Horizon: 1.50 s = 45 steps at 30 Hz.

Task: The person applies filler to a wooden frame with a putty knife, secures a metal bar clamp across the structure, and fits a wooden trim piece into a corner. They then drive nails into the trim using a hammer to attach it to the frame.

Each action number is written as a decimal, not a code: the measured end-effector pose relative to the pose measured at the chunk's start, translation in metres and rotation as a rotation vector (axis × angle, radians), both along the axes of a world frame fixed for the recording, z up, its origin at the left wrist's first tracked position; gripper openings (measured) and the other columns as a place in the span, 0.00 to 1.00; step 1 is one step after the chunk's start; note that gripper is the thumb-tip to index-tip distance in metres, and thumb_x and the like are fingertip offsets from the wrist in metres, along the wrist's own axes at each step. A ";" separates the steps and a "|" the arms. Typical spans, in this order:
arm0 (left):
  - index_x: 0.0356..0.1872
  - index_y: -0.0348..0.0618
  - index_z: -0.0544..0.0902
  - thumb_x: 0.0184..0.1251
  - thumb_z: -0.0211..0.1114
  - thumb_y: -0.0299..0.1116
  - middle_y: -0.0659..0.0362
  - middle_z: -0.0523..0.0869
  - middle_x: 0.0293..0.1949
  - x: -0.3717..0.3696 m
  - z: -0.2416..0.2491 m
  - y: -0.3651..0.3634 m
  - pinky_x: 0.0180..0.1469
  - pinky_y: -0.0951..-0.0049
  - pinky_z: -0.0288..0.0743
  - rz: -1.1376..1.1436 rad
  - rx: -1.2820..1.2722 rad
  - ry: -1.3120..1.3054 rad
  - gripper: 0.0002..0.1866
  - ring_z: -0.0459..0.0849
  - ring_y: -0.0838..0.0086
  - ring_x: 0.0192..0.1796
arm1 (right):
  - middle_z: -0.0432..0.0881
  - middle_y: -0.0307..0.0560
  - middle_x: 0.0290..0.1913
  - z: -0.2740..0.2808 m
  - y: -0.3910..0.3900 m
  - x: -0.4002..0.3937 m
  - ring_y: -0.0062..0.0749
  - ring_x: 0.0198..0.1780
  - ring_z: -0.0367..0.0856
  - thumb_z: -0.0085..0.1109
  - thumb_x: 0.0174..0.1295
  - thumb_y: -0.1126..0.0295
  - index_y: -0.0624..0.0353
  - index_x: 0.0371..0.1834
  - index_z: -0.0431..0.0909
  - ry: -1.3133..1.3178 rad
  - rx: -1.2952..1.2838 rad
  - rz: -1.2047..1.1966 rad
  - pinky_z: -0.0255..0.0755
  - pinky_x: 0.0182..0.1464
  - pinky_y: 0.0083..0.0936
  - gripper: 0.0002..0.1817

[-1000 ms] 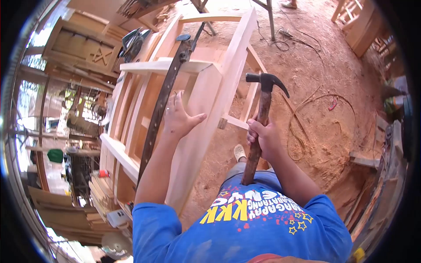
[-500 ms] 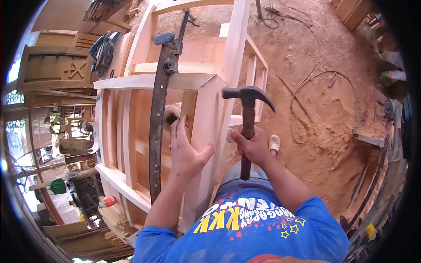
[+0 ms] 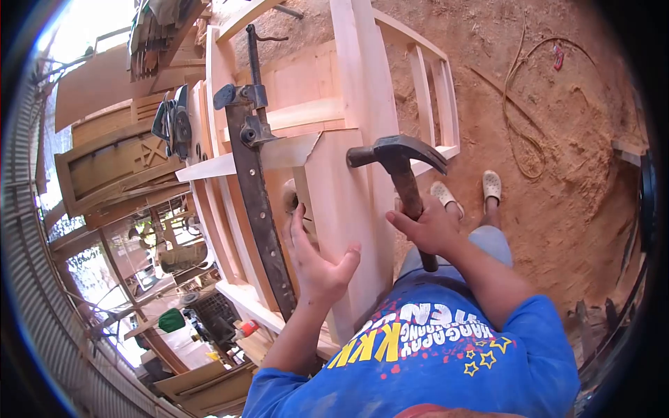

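My right hand [image 3: 433, 226] is wrapped around the dark handle of a claw hammer [image 3: 401, 157]. The hammer's striking face overlaps the side of a pale wooden post [image 3: 339, 188], and its claw points right. On that post rests my left hand [image 3: 322, 268], fingers stretched along the inner side and thumb apart on the near face. The post belongs to a pale wooden frame [image 3: 359, 76]. A long rusty bar clamp [image 3: 259, 188] lies across the frame just left of my left hand, its screw end near the top rail.
A power tool [image 3: 172, 125] sits on the frame's far left. Beyond it stands a carved wooden panel [image 3: 115, 164]. To the right, a hose [image 3: 512, 132] curls over the dusty ground [image 3: 564, 230]. My light clogs [image 3: 492, 184] stand below the hammer.
My view has shifted, so the frame appears tilted and both clogs now show. The hammer has tilted, its striking face now overlapping the post. My left hand stays on the post.
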<state>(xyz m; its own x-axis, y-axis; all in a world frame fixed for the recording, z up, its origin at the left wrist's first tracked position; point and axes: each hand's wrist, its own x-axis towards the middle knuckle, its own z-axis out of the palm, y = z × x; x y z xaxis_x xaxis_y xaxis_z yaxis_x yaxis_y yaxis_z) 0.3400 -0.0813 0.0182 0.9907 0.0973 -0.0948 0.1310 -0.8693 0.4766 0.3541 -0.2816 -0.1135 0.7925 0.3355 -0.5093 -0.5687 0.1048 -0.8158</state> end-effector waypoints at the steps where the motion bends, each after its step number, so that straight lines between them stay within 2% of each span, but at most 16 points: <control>1: 0.77 0.29 0.60 0.50 0.79 0.39 0.39 0.69 0.68 0.004 0.001 0.000 0.71 0.51 0.69 -0.050 0.081 -0.041 0.54 0.71 0.49 0.72 | 0.77 0.32 0.18 -0.004 -0.001 -0.001 0.16 0.21 0.75 0.72 0.67 0.57 0.55 0.28 0.80 -0.101 -0.060 -0.030 0.68 0.27 0.25 0.17; 2: 0.78 0.30 0.59 0.50 0.79 0.38 0.40 0.70 0.68 0.008 0.002 -0.002 0.69 0.53 0.73 -0.102 0.157 -0.081 0.55 0.73 0.52 0.71 | 0.77 0.32 0.18 -0.006 -0.002 -0.002 0.15 0.21 0.75 0.72 0.67 0.57 0.54 0.27 0.80 -0.106 -0.076 -0.051 0.68 0.27 0.25 0.17; 5: 0.77 0.29 0.61 0.52 0.79 0.44 0.37 0.70 0.68 0.045 0.013 -0.010 0.74 0.46 0.62 -0.300 0.339 -0.239 0.54 0.69 0.45 0.73 | 0.76 0.31 0.19 0.001 -0.019 0.006 0.15 0.22 0.73 0.73 0.66 0.59 0.54 0.27 0.79 -0.102 -0.138 -0.075 0.66 0.27 0.26 0.16; 8: 0.75 0.30 0.67 0.56 0.77 0.45 0.38 0.73 0.67 0.094 0.028 -0.008 0.71 0.49 0.67 -0.471 0.361 -0.256 0.49 0.72 0.47 0.71 | 0.76 0.33 0.22 -0.010 -0.028 0.008 0.17 0.26 0.73 0.71 0.66 0.63 0.59 0.33 0.79 -0.145 -0.046 -0.150 0.67 0.29 0.25 0.13; 10: 0.66 0.31 0.79 0.67 0.70 0.42 0.43 0.82 0.61 0.135 0.029 0.001 0.66 0.56 0.73 -0.478 0.112 -0.248 0.31 0.80 0.52 0.65 | 0.75 0.33 0.22 -0.016 -0.032 0.009 0.16 0.25 0.71 0.71 0.66 0.63 0.59 0.32 0.78 -0.118 -0.048 -0.190 0.66 0.28 0.25 0.13; 11: 0.60 0.31 0.82 0.71 0.65 0.39 0.44 0.84 0.56 0.162 0.031 0.004 0.62 0.60 0.76 -0.493 0.088 -0.226 0.24 0.84 0.55 0.60 | 0.75 0.33 0.21 -0.018 -0.033 0.008 0.16 0.24 0.71 0.71 0.65 0.63 0.59 0.32 0.77 -0.103 -0.047 -0.212 0.66 0.28 0.25 0.14; 13: 0.53 0.30 0.86 0.76 0.59 0.35 0.48 0.87 0.50 0.205 0.025 0.001 0.56 0.65 0.80 -0.499 0.012 -0.151 0.17 0.88 0.61 0.53 | 0.74 0.33 0.21 -0.026 -0.033 0.005 0.16 0.24 0.70 0.72 0.65 0.63 0.59 0.31 0.77 -0.076 -0.033 -0.257 0.66 0.28 0.25 0.14; 15: 0.52 0.30 0.87 0.80 0.55 0.33 0.51 0.88 0.46 0.232 0.017 -0.005 0.53 0.69 0.83 -0.470 -0.084 -0.049 0.16 0.90 0.67 0.49 | 0.74 0.33 0.20 -0.031 -0.035 0.006 0.17 0.24 0.70 0.72 0.64 0.62 0.58 0.30 0.77 -0.056 -0.047 -0.280 0.65 0.28 0.25 0.15; 18: 0.50 0.30 0.87 0.79 0.56 0.32 0.52 0.88 0.44 0.241 0.006 -0.016 0.48 0.72 0.84 -0.520 0.018 0.136 0.16 0.91 0.69 0.46 | 0.74 0.33 0.21 -0.037 -0.040 0.005 0.17 0.23 0.72 0.73 0.65 0.62 0.57 0.30 0.76 -0.047 -0.093 -0.255 0.67 0.27 0.24 0.15; 20: 0.49 0.29 0.87 0.77 0.56 0.31 0.52 0.88 0.42 0.240 -0.002 -0.016 0.47 0.71 0.83 -0.481 0.012 0.103 0.16 0.90 0.70 0.44 | 0.76 0.33 0.23 -0.047 -0.045 0.003 0.15 0.21 0.75 0.73 0.67 0.64 0.56 0.34 0.73 -0.050 -0.098 -0.202 0.71 0.22 0.19 0.15; 25: 0.48 0.29 0.87 0.75 0.56 0.30 0.52 0.89 0.43 0.245 -0.002 -0.019 0.45 0.71 0.82 -0.509 0.119 0.078 0.15 0.89 0.70 0.42 | 0.75 0.32 0.23 -0.069 -0.037 0.012 0.14 0.22 0.75 0.72 0.67 0.65 0.56 0.35 0.74 -0.038 -0.088 -0.232 0.71 0.23 0.19 0.14; 29: 0.48 0.29 0.87 0.75 0.57 0.29 0.51 0.89 0.43 0.242 -0.003 -0.019 0.46 0.70 0.82 -0.497 0.108 0.019 0.14 0.89 0.69 0.42 | 0.75 0.32 0.24 -0.058 -0.030 0.030 0.14 0.22 0.74 0.72 0.67 0.66 0.56 0.35 0.74 0.008 -0.010 -0.242 0.71 0.23 0.19 0.14; 32: 0.49 0.30 0.87 0.75 0.58 0.27 0.51 0.89 0.43 0.240 -0.004 -0.016 0.47 0.71 0.82 -0.478 0.080 -0.065 0.13 0.90 0.69 0.42 | 0.75 0.31 0.20 -0.045 -0.026 0.035 0.15 0.23 0.72 0.71 0.67 0.62 0.56 0.29 0.78 0.014 0.042 -0.265 0.66 0.29 0.24 0.14; 36: 0.51 0.31 0.88 0.77 0.59 0.26 0.53 0.89 0.43 0.237 0.000 -0.012 0.48 0.73 0.82 -0.461 0.003 -0.106 0.12 0.90 0.72 0.43 | 0.75 0.31 0.22 -0.030 -0.027 0.027 0.14 0.24 0.72 0.71 0.68 0.64 0.56 0.31 0.77 -0.015 0.082 -0.267 0.66 0.27 0.22 0.13; 41: 0.57 0.40 0.87 0.78 0.66 0.31 0.57 0.90 0.45 0.234 -0.001 -0.004 0.50 0.73 0.81 -0.391 -0.237 -0.090 0.12 0.90 0.73 0.47 | 0.74 0.31 0.22 -0.002 -0.042 0.016 0.13 0.24 0.72 0.71 0.68 0.64 0.56 0.34 0.75 -0.050 0.056 -0.294 0.67 0.27 0.20 0.14; 45: 0.55 0.38 0.86 0.75 0.69 0.28 0.56 0.90 0.45 0.220 0.027 -0.023 0.55 0.70 0.80 -0.363 -0.434 0.056 0.12 0.89 0.72 0.50 | 0.74 0.33 0.22 0.013 -0.050 0.006 0.15 0.23 0.73 0.71 0.69 0.63 0.57 0.41 0.75 -0.010 0.218 -0.482 0.69 0.26 0.19 0.14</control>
